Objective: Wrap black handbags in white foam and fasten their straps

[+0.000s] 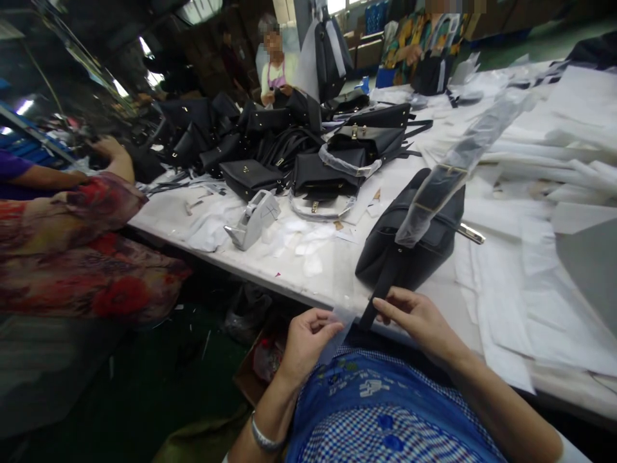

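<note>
Head view: our left hand [311, 337] pinches translucent film [339, 329]; our right hand [417, 315] pinches a black bag strap [382, 289], presumably steadying it by the table edge [328, 289].

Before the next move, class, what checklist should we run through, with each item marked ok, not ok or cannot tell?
1. Left hand holding the translucent sheet: ok.
2. Right hand holding the black strap: ok.
3. Nearest black bag resting on the table: ok.
4. Sheet wrapped around the strap: not ok; it is beside it.
5. Bag handle covered in clear plastic: ok.
6. Tape loaded in the dispenser: cannot tell.
</note>
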`<state>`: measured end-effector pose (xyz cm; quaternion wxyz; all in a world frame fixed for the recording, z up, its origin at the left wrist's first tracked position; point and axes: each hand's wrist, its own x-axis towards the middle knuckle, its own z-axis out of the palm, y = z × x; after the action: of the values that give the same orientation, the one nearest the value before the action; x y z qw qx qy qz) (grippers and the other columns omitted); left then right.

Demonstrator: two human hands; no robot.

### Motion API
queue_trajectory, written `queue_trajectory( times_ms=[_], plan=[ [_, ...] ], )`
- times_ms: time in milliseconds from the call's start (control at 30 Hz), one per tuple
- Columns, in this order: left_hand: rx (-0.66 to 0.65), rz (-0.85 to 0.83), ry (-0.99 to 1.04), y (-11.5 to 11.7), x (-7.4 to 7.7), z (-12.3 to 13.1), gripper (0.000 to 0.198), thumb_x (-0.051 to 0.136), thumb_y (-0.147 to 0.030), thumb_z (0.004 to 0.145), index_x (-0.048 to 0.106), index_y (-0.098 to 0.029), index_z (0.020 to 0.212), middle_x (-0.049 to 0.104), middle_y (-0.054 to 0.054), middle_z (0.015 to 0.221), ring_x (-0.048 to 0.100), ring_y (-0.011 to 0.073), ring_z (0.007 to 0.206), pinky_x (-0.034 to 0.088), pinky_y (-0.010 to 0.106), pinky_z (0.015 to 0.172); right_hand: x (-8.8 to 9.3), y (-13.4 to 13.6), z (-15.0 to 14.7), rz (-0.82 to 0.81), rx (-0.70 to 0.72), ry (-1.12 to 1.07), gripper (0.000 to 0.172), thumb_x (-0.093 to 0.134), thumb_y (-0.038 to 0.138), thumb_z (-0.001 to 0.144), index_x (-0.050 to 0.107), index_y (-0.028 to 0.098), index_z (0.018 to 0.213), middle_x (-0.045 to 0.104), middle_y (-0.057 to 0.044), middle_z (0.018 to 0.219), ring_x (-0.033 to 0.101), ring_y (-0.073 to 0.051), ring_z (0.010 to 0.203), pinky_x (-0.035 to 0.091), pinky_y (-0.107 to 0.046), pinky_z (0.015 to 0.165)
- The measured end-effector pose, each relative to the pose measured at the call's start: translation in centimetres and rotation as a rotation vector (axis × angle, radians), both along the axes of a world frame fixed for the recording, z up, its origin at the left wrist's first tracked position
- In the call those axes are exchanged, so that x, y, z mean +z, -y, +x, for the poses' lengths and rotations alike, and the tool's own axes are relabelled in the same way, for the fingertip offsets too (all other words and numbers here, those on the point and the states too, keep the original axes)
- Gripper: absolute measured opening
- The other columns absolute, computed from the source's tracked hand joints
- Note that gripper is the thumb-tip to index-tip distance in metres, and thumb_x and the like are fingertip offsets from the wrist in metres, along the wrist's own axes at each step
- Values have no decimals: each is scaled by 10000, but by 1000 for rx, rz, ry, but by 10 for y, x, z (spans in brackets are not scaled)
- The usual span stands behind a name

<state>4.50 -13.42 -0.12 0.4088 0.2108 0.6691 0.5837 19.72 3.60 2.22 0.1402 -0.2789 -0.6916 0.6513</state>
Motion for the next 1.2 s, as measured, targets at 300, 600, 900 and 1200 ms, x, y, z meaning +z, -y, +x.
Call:
queue_trajectory(
  times_ms=[300,600,900,1200],
  plan=[
    [25,-7,-59,0,0,0,202,849,-212,654,699,-153,778,694,-11,682,600,102,631,443,184,607,2,13,-10,-43,-194,-102,324,698,480,849,693,174,743,662,-9,675,610,-134,664,474,-227,650],
    [-27,-22,35,-1,-2,1,208,748,-308,790,752,-146,921,779,78,851,705,186,742,511,245,669,2,14,-12,29,-267,-101,306,704,478,843,710,179,777,681,-20,676,631,-149,652,491,-241,628],
    [-6,-19,6,0,0,2,211,842,-284,692,732,-142,802,759,52,747,683,166,676,498,230,640,0,17,-14,27,-303,-120,308,711,481,835,698,178,783,698,-43,695,654,-178,662,507,-269,621],
    [1,3,16,-1,-2,1,226,825,-285,717,731,-141,862,772,62,806,692,167,714,501,229,659,-1,20,-14,30,-313,-113,297,708,473,841,708,179,800,701,-34,695,657,-168,658,508,-260,626]
  ],
)
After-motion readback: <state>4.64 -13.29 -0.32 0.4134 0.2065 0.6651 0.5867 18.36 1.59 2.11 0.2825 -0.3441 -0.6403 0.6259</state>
